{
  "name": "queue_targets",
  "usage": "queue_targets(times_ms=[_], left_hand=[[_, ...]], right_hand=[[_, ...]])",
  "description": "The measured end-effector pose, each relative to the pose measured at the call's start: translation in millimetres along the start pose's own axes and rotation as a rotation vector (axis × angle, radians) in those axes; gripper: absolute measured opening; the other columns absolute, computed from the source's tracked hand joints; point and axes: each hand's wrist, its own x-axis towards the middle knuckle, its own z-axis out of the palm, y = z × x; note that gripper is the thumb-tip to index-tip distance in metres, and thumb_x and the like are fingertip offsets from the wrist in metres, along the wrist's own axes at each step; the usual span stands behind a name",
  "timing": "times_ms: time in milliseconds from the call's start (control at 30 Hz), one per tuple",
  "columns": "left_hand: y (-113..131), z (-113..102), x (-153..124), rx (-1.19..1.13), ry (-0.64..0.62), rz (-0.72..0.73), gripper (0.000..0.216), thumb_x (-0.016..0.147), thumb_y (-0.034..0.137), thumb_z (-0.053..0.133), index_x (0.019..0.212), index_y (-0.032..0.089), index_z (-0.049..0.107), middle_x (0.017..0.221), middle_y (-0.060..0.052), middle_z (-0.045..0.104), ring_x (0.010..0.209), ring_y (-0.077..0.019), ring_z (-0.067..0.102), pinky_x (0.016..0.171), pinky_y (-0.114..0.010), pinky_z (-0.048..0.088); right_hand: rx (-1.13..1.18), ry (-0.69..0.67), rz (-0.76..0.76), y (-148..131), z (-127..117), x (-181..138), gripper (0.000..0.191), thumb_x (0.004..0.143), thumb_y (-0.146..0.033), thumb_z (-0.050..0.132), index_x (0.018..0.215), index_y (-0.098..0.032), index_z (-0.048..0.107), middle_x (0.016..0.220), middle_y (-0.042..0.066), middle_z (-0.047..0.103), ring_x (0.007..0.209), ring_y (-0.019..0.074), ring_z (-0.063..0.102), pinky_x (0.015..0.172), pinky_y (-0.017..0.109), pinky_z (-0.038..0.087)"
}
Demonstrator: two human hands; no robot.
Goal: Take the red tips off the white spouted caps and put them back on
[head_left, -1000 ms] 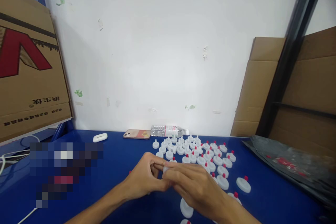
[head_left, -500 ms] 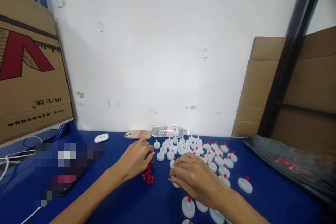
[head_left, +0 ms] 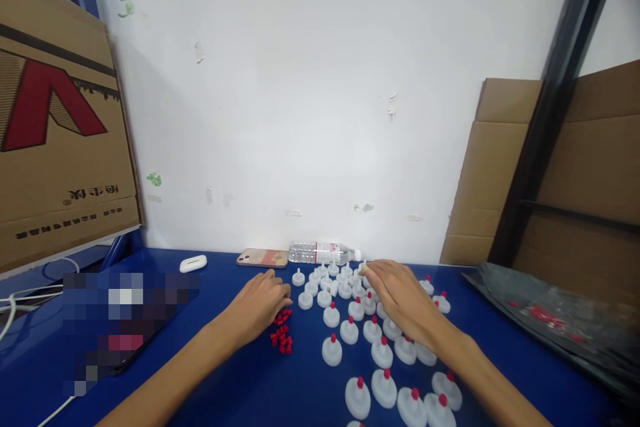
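My left hand [head_left: 263, 297] hovers at the upper edge of a small pile of red tips [head_left: 283, 340]. Its fingers are curled in, and whatever they pinch is hidden. Stretched over the white lids, my right hand [head_left: 397, 290] has its fingers together, the fingertips at a plain white spout lid [head_left: 364, 266] in the back cluster. Round white lids with bare spouts [head_left: 324, 297] crowd near the bottle. Nearer to me and to the right stand several white lids with red tips on their spouts [head_left: 358, 397]; my right hand and forearm cover some of them.
A clear plastic bottle [head_left: 315, 252] lies against the wall beside a phone [head_left: 263, 257]. A white case [head_left: 193, 263] sits left. A dark plastic bag [head_left: 555, 320] with red pieces lies right. Cardboard boxes [head_left: 65, 167] flank the blue table [head_left: 225, 380].
My right hand has moved away from me, from the front lids to the back cluster, uncovering red-tipped lids. My left hand has shifted slightly and its fingers have curled in more.
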Motion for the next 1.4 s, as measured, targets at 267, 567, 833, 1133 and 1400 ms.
queue_targets(times_ms=[267,567,833,1133,1400], left_hand=[[-1,5,-1,-0.033,-0.025,0.004,0.02,0.096,0.015,0.056,0.08,0.018,0.069,0.084,-0.007,0.07,0.089,-0.0264,0.06,0.072,-0.031,0.039],[1,-1,-3,-0.103,-0.044,0.005,0.024,0.097,0.017,0.051,0.085,0.02,0.071,0.083,-0.007,0.069,0.091,-0.0256,0.06,0.073,-0.03,0.04],[7,-3,-3,-0.2,-0.052,-0.014,0.018,0.095,0.022,0.058,0.086,0.02,0.073,0.087,-0.006,0.069,0.095,-0.0249,0.061,0.076,-0.03,0.042],[12,4,-4,-0.288,-0.027,-0.006,0.01,0.091,0.02,0.06,0.086,0.02,0.069,0.089,-0.005,0.069,0.093,-0.0228,0.06,0.075,-0.028,0.043],[23,0,-2,-0.47,0.21,-0.069,0.014,0.091,0.026,0.055,0.091,0.02,0.068,0.087,-0.004,0.066,0.082,-0.0204,0.061,0.074,-0.03,0.044]], right_hand=[[0.002,-0.074,0.079,26,17,0,0.059,0.107,-0.047,0.017,0.091,-0.021,0.067,0.096,0.008,0.074,0.103,0.0257,0.066,0.096,0.041,0.045],[-0.016,-0.17,0.136,34,22,-3,0.064,0.105,-0.053,0.02,0.101,-0.019,0.074,0.104,0.011,0.076,0.128,0.0341,0.054,0.108,0.054,0.036],[-0.005,-0.179,0.122,27,18,-2,0.067,0.105,-0.054,0.018,0.099,-0.018,0.074,0.107,0.009,0.075,0.127,0.0324,0.056,0.111,0.053,0.035],[-0.032,-0.074,0.117,29,20,0,0.061,0.106,-0.047,0.022,0.091,-0.018,0.074,0.104,0.011,0.076,0.125,0.0339,0.057,0.108,0.054,0.037],[-0.047,0.251,-0.088,4,-4,6,0.026,0.094,-0.048,0.061,0.101,-0.024,0.069,0.1,0.005,0.075,0.095,0.0259,0.07,0.104,0.051,0.04]])
